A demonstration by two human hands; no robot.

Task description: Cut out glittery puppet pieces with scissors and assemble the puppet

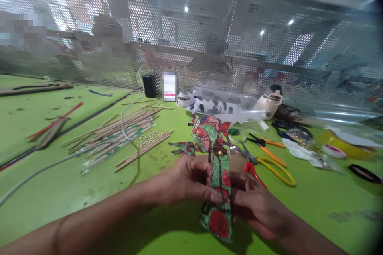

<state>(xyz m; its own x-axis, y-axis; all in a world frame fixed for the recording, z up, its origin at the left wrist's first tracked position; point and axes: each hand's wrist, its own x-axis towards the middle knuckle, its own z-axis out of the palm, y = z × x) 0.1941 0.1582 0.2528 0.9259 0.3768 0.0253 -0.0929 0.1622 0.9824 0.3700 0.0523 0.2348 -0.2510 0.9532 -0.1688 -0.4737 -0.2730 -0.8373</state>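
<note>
Between my hands is a painted cut-out puppet (222, 175), green with red patches and dark outlines, its parts joined by a small gold fastener (220, 153). My left hand (191, 181) grips its lower green piece from the left, thumb lying across the front. From the right, my right hand (254, 201) pinches the edge of the same piece, some fingers hidden behind it. The puppet's pink and green upper part (208, 131) points away from me, over the table. A narrow green arm-like piece (182, 148) sticks out to the left.
Thin wooden sticks (119, 131) lie at the left beside gold fasteners (152, 137) and a white cable (124, 117). On the right are red-and-yellow-handled pliers (275, 169), orange-handled pliers (271, 147) and tape (333, 151). A phone (169, 86) stands before the perforated screen (191, 36).
</note>
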